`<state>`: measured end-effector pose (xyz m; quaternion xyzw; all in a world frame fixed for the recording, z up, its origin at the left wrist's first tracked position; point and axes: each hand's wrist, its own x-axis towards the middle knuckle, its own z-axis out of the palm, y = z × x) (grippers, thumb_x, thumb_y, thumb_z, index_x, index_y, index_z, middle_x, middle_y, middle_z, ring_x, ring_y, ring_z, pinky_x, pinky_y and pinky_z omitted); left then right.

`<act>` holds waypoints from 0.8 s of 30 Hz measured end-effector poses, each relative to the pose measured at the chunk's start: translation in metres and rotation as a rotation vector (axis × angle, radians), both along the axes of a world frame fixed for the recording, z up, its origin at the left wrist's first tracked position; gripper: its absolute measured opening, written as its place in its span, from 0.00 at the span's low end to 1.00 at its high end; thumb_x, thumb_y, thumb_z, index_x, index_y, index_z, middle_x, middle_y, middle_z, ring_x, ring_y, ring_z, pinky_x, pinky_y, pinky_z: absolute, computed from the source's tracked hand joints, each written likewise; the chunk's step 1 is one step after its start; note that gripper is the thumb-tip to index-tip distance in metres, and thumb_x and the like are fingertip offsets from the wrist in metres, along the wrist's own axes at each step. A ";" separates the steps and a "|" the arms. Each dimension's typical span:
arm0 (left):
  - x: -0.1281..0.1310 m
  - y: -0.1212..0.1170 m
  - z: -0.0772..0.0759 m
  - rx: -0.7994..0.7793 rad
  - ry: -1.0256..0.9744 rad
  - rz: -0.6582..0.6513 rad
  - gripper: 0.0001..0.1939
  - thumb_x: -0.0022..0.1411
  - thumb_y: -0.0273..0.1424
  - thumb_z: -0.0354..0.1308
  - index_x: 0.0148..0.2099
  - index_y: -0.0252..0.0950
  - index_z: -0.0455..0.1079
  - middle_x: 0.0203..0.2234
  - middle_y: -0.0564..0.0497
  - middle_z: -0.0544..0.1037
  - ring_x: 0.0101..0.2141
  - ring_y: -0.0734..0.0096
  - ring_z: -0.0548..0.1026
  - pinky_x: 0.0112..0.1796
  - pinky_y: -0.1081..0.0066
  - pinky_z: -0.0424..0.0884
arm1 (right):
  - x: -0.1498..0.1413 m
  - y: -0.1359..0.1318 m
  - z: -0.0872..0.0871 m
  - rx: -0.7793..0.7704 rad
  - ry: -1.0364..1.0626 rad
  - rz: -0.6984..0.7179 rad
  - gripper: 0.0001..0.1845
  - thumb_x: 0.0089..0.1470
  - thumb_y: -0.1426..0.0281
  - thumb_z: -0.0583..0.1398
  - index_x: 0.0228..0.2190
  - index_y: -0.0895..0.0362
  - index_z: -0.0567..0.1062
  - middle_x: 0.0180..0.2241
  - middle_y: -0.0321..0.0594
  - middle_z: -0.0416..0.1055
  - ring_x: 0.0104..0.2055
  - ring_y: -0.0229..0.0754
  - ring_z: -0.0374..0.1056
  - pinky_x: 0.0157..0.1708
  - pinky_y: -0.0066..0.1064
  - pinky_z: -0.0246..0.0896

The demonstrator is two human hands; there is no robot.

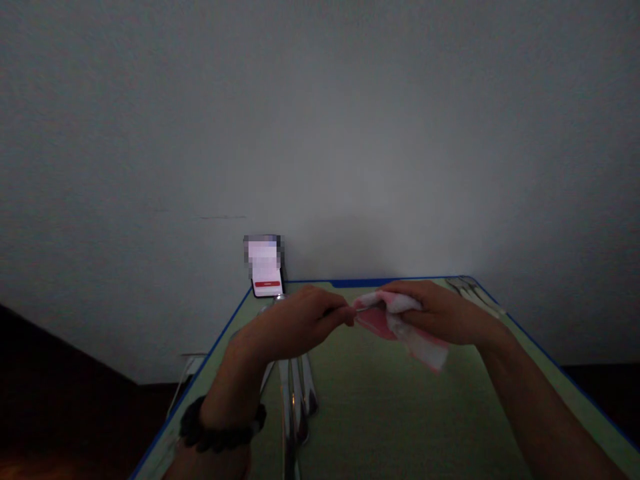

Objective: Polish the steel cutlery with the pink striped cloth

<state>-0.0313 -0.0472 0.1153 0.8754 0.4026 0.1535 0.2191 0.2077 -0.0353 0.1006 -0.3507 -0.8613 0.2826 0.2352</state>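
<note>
My left hand [300, 327] is closed in a pinch over the green table [380, 400], gripping the thin handle of a piece of cutlery whose other end goes into a cloth. My right hand [440, 313] is wrapped round that pink and white cloth [400, 327], which hangs down to the right. The two hands meet above the table's middle. A dark bead bracelet [220, 433] sits on my left wrist.
Several metal cutlery pieces [295, 400] lie on the table under my left arm. More cutlery [475, 293] lies at the far right corner. A lit phone [266, 267] leans against the grey wall at the far left corner. The table has a blue rim.
</note>
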 end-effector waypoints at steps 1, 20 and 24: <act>0.000 0.000 0.001 0.001 0.003 0.005 0.18 0.62 0.37 0.45 0.35 0.37 0.75 0.27 0.50 0.77 0.27 0.72 0.72 0.28 0.76 0.61 | -0.001 0.000 -0.001 0.001 0.002 0.002 0.23 0.46 0.78 0.55 0.45 0.52 0.71 0.42 0.37 0.71 0.40 0.41 0.66 0.39 0.29 0.58; -0.025 0.005 0.007 -0.444 -0.144 -0.043 0.21 0.62 0.43 0.42 0.34 0.34 0.71 0.13 0.58 0.55 0.15 0.80 0.53 0.16 0.79 0.49 | -0.018 -0.011 0.005 0.034 0.052 -0.161 0.11 0.53 0.69 0.52 0.30 0.57 0.73 0.24 0.34 0.70 0.22 0.32 0.60 0.19 0.22 0.51; -0.021 0.005 0.007 -0.379 -0.244 0.025 0.22 0.62 0.43 0.43 0.24 0.34 0.65 0.13 0.58 0.54 0.16 0.80 0.52 0.17 0.78 0.48 | -0.023 -0.014 0.007 0.147 0.229 -0.326 0.15 0.54 0.60 0.53 0.28 0.57 0.72 0.21 0.35 0.68 0.21 0.34 0.59 0.21 0.25 0.51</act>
